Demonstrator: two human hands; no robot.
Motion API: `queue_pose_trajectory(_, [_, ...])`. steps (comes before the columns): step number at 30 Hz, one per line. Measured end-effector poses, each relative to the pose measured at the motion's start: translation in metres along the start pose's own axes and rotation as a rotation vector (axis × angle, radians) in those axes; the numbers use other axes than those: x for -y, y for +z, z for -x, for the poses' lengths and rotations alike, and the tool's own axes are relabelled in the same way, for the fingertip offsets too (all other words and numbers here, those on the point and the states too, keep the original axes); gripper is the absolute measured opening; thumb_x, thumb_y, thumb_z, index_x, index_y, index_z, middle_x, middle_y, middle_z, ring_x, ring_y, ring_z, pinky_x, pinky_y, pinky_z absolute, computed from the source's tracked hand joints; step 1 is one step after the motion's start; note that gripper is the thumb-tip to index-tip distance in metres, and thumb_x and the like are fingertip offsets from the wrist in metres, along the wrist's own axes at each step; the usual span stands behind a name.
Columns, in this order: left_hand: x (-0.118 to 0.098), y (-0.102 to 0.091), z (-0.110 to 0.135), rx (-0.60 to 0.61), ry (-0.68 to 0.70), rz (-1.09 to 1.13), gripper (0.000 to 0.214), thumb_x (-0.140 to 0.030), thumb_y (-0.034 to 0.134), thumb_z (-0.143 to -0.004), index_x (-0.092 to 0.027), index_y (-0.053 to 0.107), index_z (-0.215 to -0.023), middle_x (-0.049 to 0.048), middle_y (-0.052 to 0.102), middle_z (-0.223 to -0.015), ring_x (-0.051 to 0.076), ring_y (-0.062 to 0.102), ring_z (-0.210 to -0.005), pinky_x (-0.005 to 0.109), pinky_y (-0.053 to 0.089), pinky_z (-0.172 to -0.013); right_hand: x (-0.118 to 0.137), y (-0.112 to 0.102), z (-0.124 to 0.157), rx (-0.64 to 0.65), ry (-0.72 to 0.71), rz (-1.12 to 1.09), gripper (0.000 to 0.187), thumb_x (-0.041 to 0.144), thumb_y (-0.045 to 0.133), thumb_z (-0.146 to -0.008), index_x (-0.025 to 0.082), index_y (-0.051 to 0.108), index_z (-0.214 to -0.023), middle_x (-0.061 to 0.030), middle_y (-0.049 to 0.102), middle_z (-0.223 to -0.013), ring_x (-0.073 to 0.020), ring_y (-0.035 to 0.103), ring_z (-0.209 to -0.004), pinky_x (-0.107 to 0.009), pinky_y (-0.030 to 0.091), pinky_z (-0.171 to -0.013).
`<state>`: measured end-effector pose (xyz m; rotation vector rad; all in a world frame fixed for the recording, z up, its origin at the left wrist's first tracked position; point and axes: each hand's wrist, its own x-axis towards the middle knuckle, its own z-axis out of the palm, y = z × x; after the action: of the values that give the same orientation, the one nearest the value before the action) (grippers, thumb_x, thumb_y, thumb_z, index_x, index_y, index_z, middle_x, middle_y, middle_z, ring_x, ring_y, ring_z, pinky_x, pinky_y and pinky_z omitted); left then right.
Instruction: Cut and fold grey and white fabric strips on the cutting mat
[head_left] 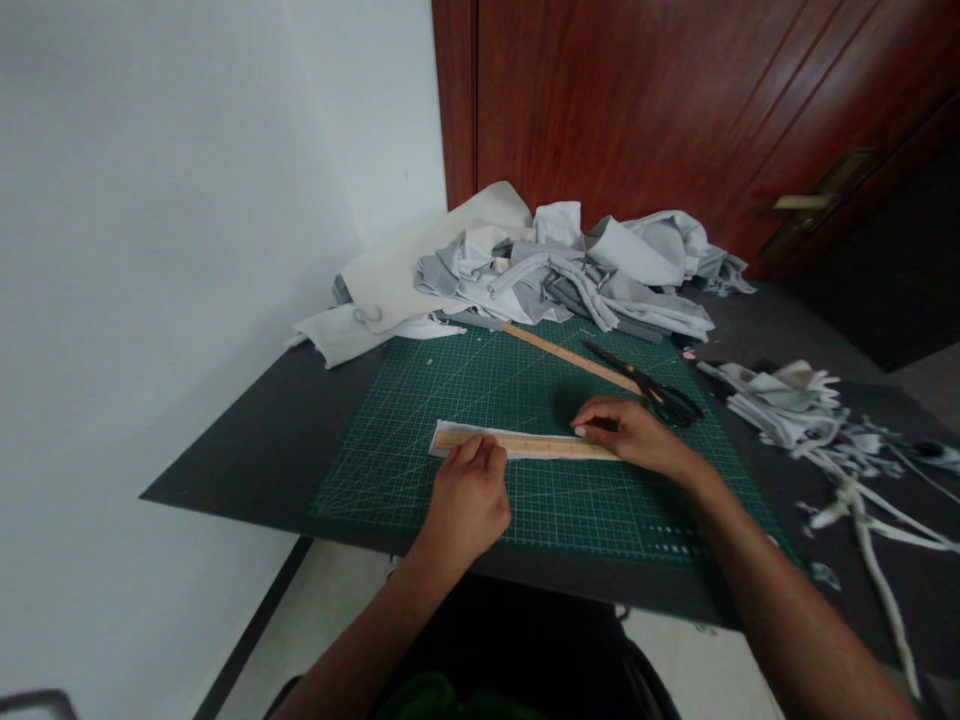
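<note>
As I watch from afar, the left hand point(471, 495) rests bunched fingertips on a wooden ruler point(538, 446), which lies along a pale cloth strip point(448, 426) on the green mat point(577, 510). Near the ruler's other end, the right hand point(630, 430) curls thumb and forefinger close together; I cannot tell whether either hand clamps anything.

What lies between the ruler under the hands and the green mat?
A strip of white cloth: in the head view it shows past the left end of the ruler, above the green mat.
</note>
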<state>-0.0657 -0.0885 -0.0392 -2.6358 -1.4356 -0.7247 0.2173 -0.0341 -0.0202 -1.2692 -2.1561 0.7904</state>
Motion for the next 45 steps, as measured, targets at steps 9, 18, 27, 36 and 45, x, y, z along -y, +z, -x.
queue_pose_trajectory(9, [-0.003, 0.0, 0.001, 0.004, -0.011, -0.015, 0.02, -0.003, 0.047, -0.09, -0.018, 0.057, -0.099, 0.0125, 0.068, -0.103, 0.029, 0.062, -0.103, 0.046, 0.056, -0.088, 0.02, 0.031, 0.0, -0.204, -0.1, 0.095, 0.02, 0.027, 0.058, -0.098, 0.021, 0.075, -0.107, -0.01, 0.072, -0.105, -0.0249, 0.068, -0.098, -0.041, 0.056, -0.09])
queue_pose_trajectory(18, [-0.003, 0.005, 0.004, 0.005, -0.035, 0.015, 0.021, -0.004, 0.048, -0.09, -0.016, 0.055, -0.105, 0.0105, 0.066, -0.098, 0.028, 0.062, -0.098, 0.045, 0.055, -0.086, 0.06, 0.098, 0.018, -0.113, -0.265, 0.017, 0.053, 0.024, 0.057, -0.099, 0.03, 0.045, -0.15, -0.0117, 0.057, -0.146, -0.0292, 0.053, -0.137, -0.055, 0.045, -0.115])
queue_pose_trajectory(27, [-0.004, 0.005, 0.004, 0.014, -0.049, 0.023, 0.017, -0.004, 0.048, -0.091, -0.018, 0.054, -0.099, 0.0089, 0.065, -0.092, 0.028, 0.062, -0.096, 0.044, 0.054, -0.083, 0.054, 0.091, 0.011, -0.119, -0.33, -0.012, 0.028, 0.02, 0.051, -0.103, 0.03, 0.072, -0.119, -0.0081, 0.068, -0.13, -0.0242, 0.064, -0.122, -0.043, 0.054, -0.104])
queue_pose_trajectory(36, [-0.004, 0.004, 0.001, 0.019, -0.018, 0.05, 0.021, -0.013, 0.052, -0.097, -0.017, 0.061, -0.116, 0.01, 0.069, -0.108, 0.028, 0.062, -0.106, 0.045, 0.055, -0.091, 0.051, 0.084, 0.004, -0.31, -0.141, -0.16, 0.014, 0.031, 0.064, -0.096, 0.026, 0.077, -0.093, -0.0061, 0.077, -0.093, -0.0229, 0.072, -0.087, -0.038, 0.06, -0.081])
queue_pose_trajectory(45, [-0.004, 0.003, -0.001, 0.021, 0.008, 0.015, 0.022, -0.024, 0.061, -0.097, -0.014, 0.067, -0.115, 0.0107, 0.068, -0.116, 0.03, 0.06, -0.111, 0.048, 0.055, -0.094, 0.001, 0.031, -0.009, -0.371, 0.095, -0.215, 0.027, 0.047, 0.065, -0.093, 0.021, 0.071, -0.097, -0.0065, 0.075, -0.091, -0.0225, 0.069, -0.085, -0.037, 0.056, -0.08])
